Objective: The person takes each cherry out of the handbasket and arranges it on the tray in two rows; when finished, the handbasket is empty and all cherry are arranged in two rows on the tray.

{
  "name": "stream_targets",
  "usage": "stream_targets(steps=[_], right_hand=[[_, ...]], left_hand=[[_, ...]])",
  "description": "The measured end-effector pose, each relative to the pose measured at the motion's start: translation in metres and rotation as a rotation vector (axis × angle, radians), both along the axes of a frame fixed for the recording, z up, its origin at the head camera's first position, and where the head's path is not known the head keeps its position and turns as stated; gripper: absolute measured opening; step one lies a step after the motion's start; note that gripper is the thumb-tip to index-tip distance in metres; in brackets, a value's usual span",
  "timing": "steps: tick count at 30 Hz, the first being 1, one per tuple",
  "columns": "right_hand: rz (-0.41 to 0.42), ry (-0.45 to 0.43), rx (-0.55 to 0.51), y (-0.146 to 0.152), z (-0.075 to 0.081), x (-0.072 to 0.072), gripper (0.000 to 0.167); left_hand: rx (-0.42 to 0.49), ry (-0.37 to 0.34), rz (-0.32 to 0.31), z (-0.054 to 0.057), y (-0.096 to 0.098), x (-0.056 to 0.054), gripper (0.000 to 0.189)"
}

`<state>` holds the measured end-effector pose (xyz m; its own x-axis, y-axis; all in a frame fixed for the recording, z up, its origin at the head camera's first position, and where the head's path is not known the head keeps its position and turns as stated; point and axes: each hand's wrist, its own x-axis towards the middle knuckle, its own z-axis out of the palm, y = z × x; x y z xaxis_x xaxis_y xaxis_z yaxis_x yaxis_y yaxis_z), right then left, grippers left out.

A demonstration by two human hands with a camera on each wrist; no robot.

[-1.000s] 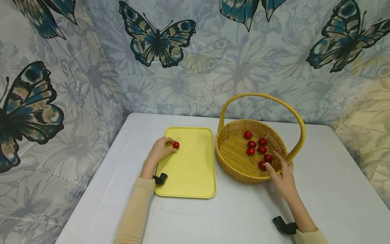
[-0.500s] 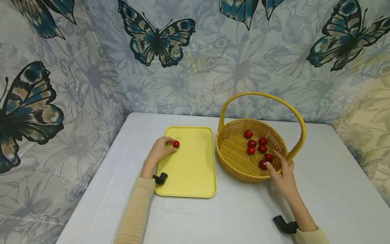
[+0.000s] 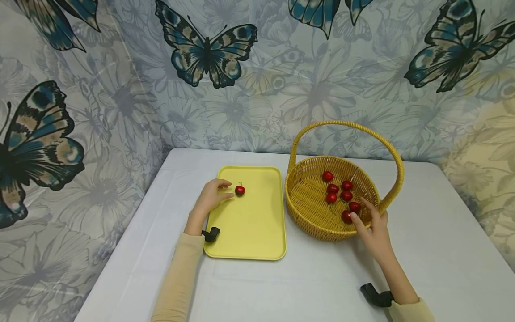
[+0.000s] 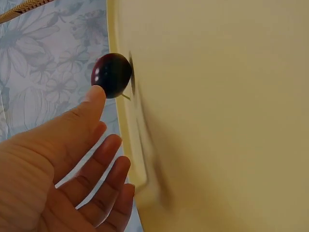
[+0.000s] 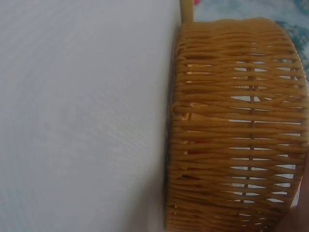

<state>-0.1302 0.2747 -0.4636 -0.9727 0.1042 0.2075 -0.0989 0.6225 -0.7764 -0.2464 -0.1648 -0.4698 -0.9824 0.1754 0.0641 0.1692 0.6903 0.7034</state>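
My left hand (image 3: 210,197) is over the left edge of a yellow tray (image 3: 250,228), its thumb and fingers apart with nothing between them. A red cherry (image 3: 240,190) with a stem sits on the tray just beyond those fingertips. In the left wrist view the thumb tip overlaps the lower edge of the cherry (image 4: 111,75). My right hand (image 3: 375,235) rests at the near right rim of a yellow wicker basket (image 3: 307,197). Its thumb and index finger extend over the rim, the thumb tip right by a cherry (image 3: 346,217). The other fingers are partly hidden.
Several more cherries (image 3: 332,189) lie in the right part of the basket. A tall arched handle (image 3: 349,125) rises over it. White cloth covers the table (image 3: 322,277), and a butterfly-patterned backdrop (image 3: 273,112) stands behind. Each wrist wears a black camera mount (image 3: 376,296).
My left fingers have let go of the cherry and spread apart. The cherry now sits slightly farther right on the tray, its stem upright. My right hand has stayed in place at the basket.
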Motion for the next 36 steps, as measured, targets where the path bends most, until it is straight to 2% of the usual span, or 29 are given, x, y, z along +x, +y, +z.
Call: stream_targets(steps=[14, 27, 36], right_hand=[[-0.005, 0.0, -0.001, 0.001, 0.001, -0.001, 0.059], [0.0, -0.015, -0.006, 0.001, 0.002, 0.0, 0.06], [-0.005, -0.013, -0.004, 0.0, 0.001, 0.001, 0.06]], left_hand=[[0.053, -0.029, -0.059, 0.018, 0.012, 0.003, 0.037], [0.14, 0.031, -0.224, 0.05, 0.049, 0.003, 0.038], [0.125, 0.083, -0.375, 0.064, 0.084, 0.0, 0.035]])
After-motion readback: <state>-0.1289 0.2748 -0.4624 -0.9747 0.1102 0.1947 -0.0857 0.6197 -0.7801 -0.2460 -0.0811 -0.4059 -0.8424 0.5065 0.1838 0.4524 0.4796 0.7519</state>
